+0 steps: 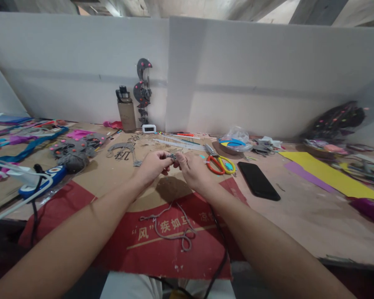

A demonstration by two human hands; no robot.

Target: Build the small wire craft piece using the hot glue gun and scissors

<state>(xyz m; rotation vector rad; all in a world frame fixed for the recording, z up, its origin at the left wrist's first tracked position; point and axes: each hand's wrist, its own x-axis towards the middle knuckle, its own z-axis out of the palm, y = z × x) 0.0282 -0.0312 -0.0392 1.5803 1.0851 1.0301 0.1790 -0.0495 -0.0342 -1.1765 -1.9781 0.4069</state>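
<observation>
My left hand (156,166) and my right hand (188,168) meet over the middle of the table, both closed in a pinch. Between their fingertips sits a small piece of grey cord work (172,156), mostly covered by the fingers; its exact shape is too small to make out. Beneath the hands, a loose grey cord (171,237) curls across red-and-brown cardboard (121,249). A flat grey cord piece (124,151) lies just left of the hands. To the right of my right hand are scissors (220,160) with red and yellow handles.
A black phone (258,181) lies right of the scissors. Behind stand a bottle (126,114) and a small white clock (148,128). At left are a blue-and-white power strip (43,182) and a grey yarn ball (76,162). A yellow sheet (330,172) lies at right.
</observation>
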